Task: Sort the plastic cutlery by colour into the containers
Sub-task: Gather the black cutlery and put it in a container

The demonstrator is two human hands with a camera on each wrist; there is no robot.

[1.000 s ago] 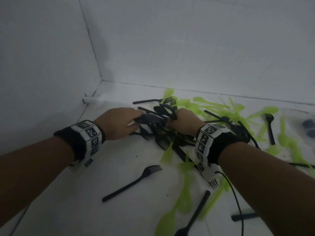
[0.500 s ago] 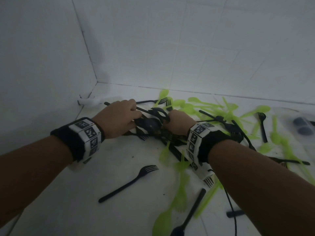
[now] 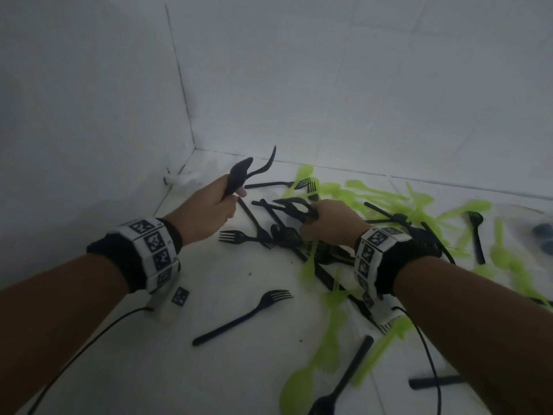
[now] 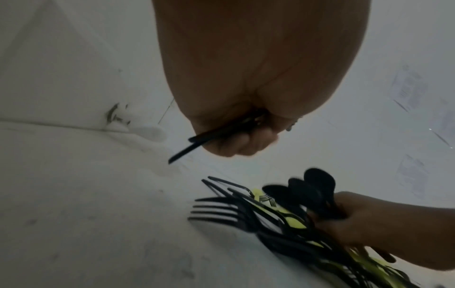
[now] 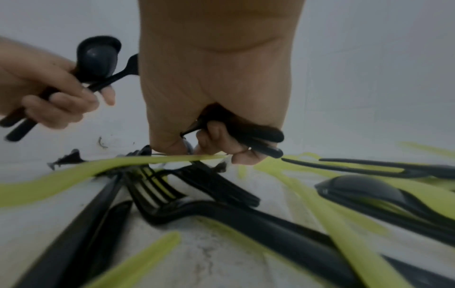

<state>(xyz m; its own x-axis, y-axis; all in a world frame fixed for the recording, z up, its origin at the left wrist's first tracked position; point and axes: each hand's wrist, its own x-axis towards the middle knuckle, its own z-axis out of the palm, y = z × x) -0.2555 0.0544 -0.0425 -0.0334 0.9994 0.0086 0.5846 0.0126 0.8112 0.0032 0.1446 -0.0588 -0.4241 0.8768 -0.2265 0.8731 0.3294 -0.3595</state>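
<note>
A mixed pile (image 3: pixel 344 259) of black and green cutlery is spread across the lower right of the head view. Black spoons (image 3: pixel 239 175) are gripped in the curled left hand (image 3: pixel 206 208) at centre; more black spoons (image 3: pixel 294 206) are clutched by the right hand (image 3: pixel 332 223).

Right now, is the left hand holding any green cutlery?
No. In the right wrist view the left hand grips only black pieces, a black spoon among them; the green cutlery lies on the floor.

black cutlery (image 3: pixel 278 235) amid green cutlery (image 3: pixel 389 196)
</note>
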